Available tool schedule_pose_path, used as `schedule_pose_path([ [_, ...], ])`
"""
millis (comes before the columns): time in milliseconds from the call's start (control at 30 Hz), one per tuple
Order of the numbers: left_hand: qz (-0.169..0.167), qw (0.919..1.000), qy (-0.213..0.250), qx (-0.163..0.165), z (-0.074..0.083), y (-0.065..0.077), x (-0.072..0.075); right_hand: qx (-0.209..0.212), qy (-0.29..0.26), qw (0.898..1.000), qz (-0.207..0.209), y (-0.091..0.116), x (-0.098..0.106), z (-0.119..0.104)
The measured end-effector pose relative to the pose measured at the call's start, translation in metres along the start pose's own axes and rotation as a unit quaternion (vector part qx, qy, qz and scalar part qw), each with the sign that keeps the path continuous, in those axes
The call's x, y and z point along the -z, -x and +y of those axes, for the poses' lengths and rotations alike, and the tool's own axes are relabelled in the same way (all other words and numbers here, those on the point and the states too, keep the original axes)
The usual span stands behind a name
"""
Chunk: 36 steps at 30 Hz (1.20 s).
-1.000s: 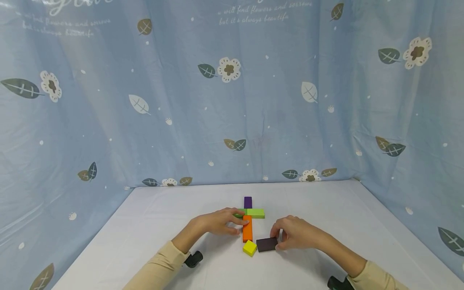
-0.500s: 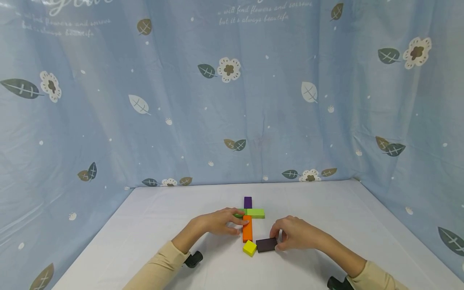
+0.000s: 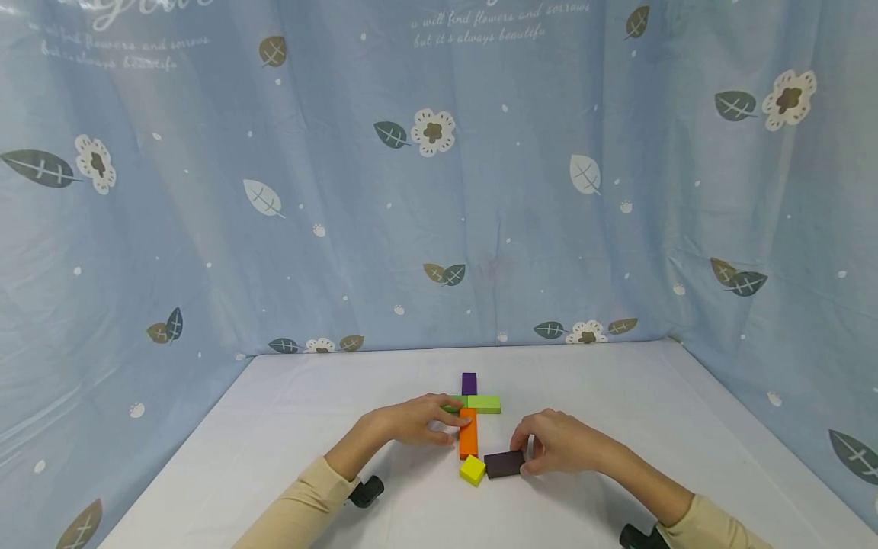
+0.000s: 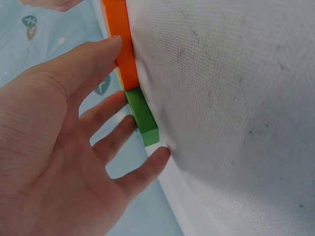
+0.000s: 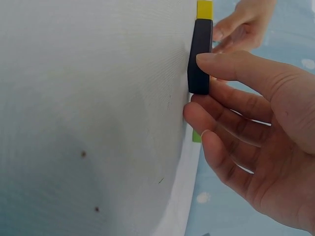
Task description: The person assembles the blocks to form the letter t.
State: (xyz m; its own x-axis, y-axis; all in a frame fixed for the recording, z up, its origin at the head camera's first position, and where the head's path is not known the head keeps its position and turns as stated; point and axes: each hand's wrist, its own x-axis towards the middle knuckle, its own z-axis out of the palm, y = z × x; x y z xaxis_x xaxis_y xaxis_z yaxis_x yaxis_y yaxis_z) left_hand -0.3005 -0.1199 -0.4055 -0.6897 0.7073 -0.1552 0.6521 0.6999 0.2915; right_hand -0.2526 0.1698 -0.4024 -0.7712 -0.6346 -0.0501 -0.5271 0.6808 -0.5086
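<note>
My left hand [image 3: 414, 421] lies with spread, relaxed fingers over the orange block [image 3: 469, 444] and the darker green block [image 4: 142, 115]. In the left wrist view, its thumb rests on the orange block's side, while other fingertips meet the green one. My right hand [image 3: 565, 444] pinches the right end of a flat black block [image 3: 503, 463] between thumb and fingers. At that block's left end sits a yellow block [image 3: 472, 470], turned at an angle below the orange one. A light green block [image 3: 485, 404] extends right from the darker green, with a purple block [image 3: 469, 383] behind them.
All the blocks lie on a white cloth-covered table [image 3: 329, 381]. A blue curtain [image 3: 343, 213] printed with leaves and flowers encloses the back and sides. Black wrist devices show at the left sleeve [image 3: 302, 499] and the right sleeve [image 3: 706, 522].
</note>
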Motion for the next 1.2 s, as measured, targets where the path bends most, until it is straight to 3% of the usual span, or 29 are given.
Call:
schedule_pose_path([
  [1200,0.007,0.9999,0.005,-0.008,-0.003,-0.0013,-0.001,0.002,-0.013,1.0,0.007,0.0009,0.0005,0.0043],
])
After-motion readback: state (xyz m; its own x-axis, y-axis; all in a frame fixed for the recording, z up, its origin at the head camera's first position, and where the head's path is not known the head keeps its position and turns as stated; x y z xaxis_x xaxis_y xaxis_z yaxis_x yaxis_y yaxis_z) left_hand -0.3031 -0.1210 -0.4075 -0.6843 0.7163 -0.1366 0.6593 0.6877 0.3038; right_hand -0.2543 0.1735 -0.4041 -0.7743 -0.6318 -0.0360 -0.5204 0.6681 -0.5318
